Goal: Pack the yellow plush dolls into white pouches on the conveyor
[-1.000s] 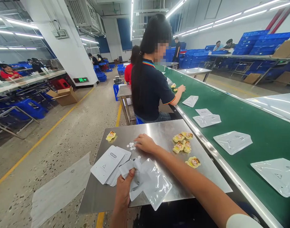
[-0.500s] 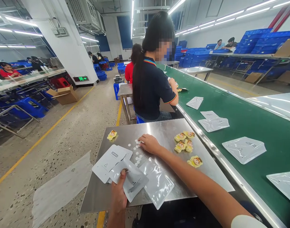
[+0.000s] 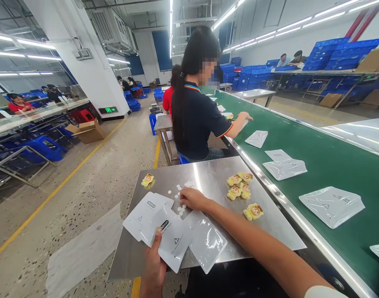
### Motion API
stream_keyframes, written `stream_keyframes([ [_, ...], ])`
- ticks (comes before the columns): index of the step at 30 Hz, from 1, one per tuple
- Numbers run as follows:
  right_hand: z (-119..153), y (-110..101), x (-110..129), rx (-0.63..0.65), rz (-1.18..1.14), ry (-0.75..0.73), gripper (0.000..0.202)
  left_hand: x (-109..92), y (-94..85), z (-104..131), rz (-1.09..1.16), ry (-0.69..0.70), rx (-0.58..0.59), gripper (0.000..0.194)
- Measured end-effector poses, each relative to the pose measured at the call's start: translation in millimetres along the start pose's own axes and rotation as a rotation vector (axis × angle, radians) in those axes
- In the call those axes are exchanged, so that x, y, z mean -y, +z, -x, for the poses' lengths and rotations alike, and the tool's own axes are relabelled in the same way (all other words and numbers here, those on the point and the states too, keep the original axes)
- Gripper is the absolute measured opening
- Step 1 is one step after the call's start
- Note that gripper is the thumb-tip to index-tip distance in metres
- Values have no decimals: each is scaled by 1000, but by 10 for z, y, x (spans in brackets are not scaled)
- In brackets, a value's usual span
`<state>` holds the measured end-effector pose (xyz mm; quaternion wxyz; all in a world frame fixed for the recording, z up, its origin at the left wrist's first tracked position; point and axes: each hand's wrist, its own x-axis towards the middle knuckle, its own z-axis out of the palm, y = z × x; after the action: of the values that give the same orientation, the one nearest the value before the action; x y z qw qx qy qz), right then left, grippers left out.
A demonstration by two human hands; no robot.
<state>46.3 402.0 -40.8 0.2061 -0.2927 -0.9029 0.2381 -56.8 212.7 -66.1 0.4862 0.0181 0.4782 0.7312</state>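
Note:
My left hand [image 3: 155, 263] grips a white printed pouch [image 3: 173, 238] near the table's front edge, thumb on top. Under and beside it lie more white pouches [image 3: 146, 209], and a glossy one [image 3: 209, 244] is to its right. My right hand [image 3: 191, 198] rests with fingers curled down at several small white discs [image 3: 180, 210] on the metal table [image 3: 214, 174]; whether a disc is between the fingertips is hidden. Several yellow figure pieces [image 3: 234, 191] lie at the right, one nearer [image 3: 253, 211], and another [image 3: 147, 179] at the far left corner.
A green conveyor [image 3: 326, 165] with white pouches [image 3: 332, 206] runs along the right. A co-worker in a dark shirt [image 3: 198, 120] sits beyond the table, one arm over the conveyor. A pale sheet [image 3: 86, 252] lies on the floor at left.
The pouch in my left hand now shows its printed face flatter. My right hand has shifted slightly down at the discs. Conveyor pouches have moved nearer, and the co-worker's hand has reached out over the belt.

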Motion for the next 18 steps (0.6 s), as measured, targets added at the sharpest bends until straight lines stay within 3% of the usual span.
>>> stream_keyframes([
  [3, 166, -250, 70, -40, -98, 34, 4, 82, 161, 106, -135, 44, 114, 47],
  [8, 812, -931, 475, -223, -448, 50, 14, 285, 534, 336, -621, 203, 376, 31],
  [11, 1259, -1220, 786, -292, -482, 55, 14, 382, 733, 473, -719, 271, 548, 23],
  [14, 1588, -1266, 959, -306, -405, 38, 11, 480, 861, 563, -783, 292, 592, 19],
  [18, 1918, -1134, 963, -363, -40, 54, 13, 649, 913, 650, -867, 312, 660, 13],
])
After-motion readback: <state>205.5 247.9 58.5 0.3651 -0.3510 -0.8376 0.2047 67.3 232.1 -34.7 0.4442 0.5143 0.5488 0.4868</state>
